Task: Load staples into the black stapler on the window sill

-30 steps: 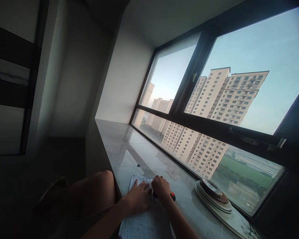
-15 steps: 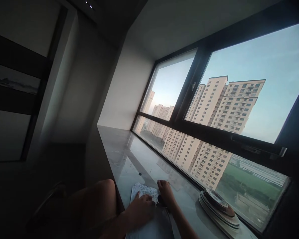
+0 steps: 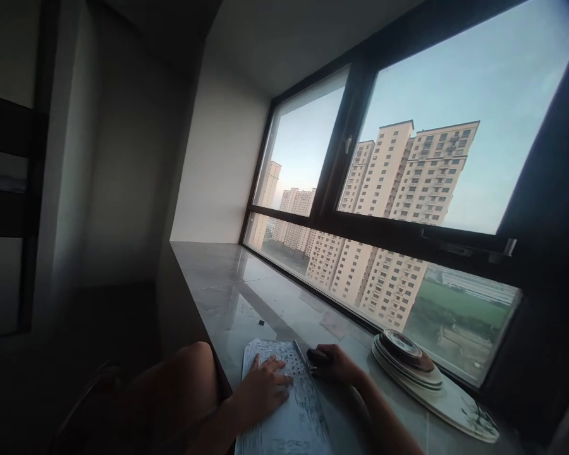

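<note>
My left hand [image 3: 263,388] lies flat with fingers spread on a white sheet [image 3: 296,420] covered in dark marks, which rests on the windowsill. Just right of the sheet, my right hand [image 3: 340,365] is closed round a black-handled tool [image 3: 318,357]. A thin, straight strip, like a blade, runs from the tool along the sheet's upper right edge. The exact kind of tool is too dark to make out. Beyond the sheet, a small black piece [image 3: 261,323] sits on the sill among tiny dark specks.
The grey marble windowsill [image 3: 208,278] runs along a dark-framed window [image 3: 329,218]. A stack of oval and round plates or boards [image 3: 412,366] stands to the right near the glass. My bent knee [image 3: 196,360] is beside the sill's left edge.
My right hand has moved to the right, off the sheet, bringing the black handle and thin strip into view. The left hand has shifted slightly and spread flatter. The camera view has turned right.
</note>
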A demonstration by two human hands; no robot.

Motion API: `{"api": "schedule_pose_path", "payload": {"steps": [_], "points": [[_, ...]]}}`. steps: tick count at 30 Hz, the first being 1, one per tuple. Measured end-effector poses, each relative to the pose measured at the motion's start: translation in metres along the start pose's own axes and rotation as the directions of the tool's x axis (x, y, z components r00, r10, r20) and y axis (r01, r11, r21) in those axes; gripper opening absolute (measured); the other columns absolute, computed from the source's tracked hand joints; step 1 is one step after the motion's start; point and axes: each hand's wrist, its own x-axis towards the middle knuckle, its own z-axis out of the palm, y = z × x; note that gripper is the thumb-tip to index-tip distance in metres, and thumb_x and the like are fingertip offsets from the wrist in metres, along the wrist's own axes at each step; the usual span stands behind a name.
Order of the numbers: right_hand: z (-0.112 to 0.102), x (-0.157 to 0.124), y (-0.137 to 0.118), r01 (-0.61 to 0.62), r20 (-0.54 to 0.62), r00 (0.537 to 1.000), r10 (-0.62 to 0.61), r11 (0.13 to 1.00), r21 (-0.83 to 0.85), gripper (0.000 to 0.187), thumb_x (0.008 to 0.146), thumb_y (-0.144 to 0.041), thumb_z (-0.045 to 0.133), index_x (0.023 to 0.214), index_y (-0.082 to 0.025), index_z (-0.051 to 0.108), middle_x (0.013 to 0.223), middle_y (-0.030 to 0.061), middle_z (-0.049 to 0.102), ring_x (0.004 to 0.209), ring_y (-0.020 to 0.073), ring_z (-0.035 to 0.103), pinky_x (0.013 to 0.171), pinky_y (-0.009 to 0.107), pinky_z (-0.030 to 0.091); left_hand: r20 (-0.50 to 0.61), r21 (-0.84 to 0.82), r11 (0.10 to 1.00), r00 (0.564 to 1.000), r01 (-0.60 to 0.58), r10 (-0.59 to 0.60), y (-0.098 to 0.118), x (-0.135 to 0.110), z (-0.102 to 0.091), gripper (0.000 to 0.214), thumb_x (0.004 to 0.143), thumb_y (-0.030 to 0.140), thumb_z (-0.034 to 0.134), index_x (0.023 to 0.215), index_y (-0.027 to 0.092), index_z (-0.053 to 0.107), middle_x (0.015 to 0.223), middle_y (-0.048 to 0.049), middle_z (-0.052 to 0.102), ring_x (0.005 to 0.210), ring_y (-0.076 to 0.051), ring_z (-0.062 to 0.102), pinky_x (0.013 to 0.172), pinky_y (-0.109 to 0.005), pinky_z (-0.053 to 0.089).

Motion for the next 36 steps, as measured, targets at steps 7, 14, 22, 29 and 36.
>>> {"api": "schedule_pose_path", "payload": {"steps": [7,14,22,29,36], "points": [[0.006,0.013,0.03,0.028,-0.117,0.993,-0.03,0.999,-0.024,0.034,0.07,-0.048,0.071,0.074,-0.016,0.06,0.063,-0.0035,0.053,0.062,0.0132,0.044,0.057,0.022,0.034,0.055,-0.046,0.999,0.998,0.019,-0.017,0.003,0.0,-0.01,0.04,0.093,0.042,0.047,0.132,0.044,0.056,0.151,0.0014,0.046,0.144,-0.032,0.031,0.116,-0.067,0.011],[0.024,0.041,0.012,-0.053,-0.364,0.931,0.012,0.993,-0.103,0.031,0.069,-0.042,0.071,0.063,-0.017,0.053,0.054,-0.0068,0.04,0.056,0.0099,0.036,0.052,0.022,0.023,0.017,-0.007,1.0,1.0,-0.011,0.011,0.003,0.006,-0.004,0.037,0.09,0.038,0.052,0.126,0.039,0.061,0.146,0.0005,0.051,0.139,-0.031,0.039,0.116,-0.063,0.018],[0.071,0.047,-0.061,0.098,-0.247,0.968,-0.051,0.978,0.183,0.033,0.072,-0.043,0.069,0.066,-0.017,0.052,0.06,-0.0062,0.035,0.058,0.0088,0.033,0.052,0.02,0.024,-0.427,-0.08,0.992,0.896,0.094,-0.119,0.003,0.003,-0.021,0.031,0.095,0.032,0.04,0.078,0.024,0.065,0.086,-0.0051,0.069,0.087,-0.022,0.064,0.083,-0.036,0.05],[0.107,0.042,-0.064,0.151,-0.051,0.988,-0.146,0.98,0.126,0.031,0.074,-0.045,0.07,0.073,-0.016,0.057,0.063,-0.0056,0.043,0.063,0.0105,0.04,0.056,0.019,0.03,-0.567,-0.314,0.913,0.72,0.259,-0.4,-0.036,-0.012,-0.011,0.023,0.091,0.019,0.037,0.102,0.02,0.058,0.104,-0.0096,0.066,0.1,-0.022,0.064,0.088,-0.036,0.05],[0.086,0.033,-0.055,0.155,0.049,0.976,-0.211,0.838,0.523,0.046,0.088,-0.057,0.055,0.113,-0.02,0.067,0.109,0.0079,0.067,0.097,0.0254,0.06,0.084,0.035,0.046,-0.472,-0.289,0.903,0.773,0.318,-0.423,-0.044,-0.012,0.009,0.045,0.085,0.012,0.045,0.13,0.013,0.051,0.131,-0.0149,0.058,0.125,-0.025,0.053,0.103,-0.038,0.044]]}}
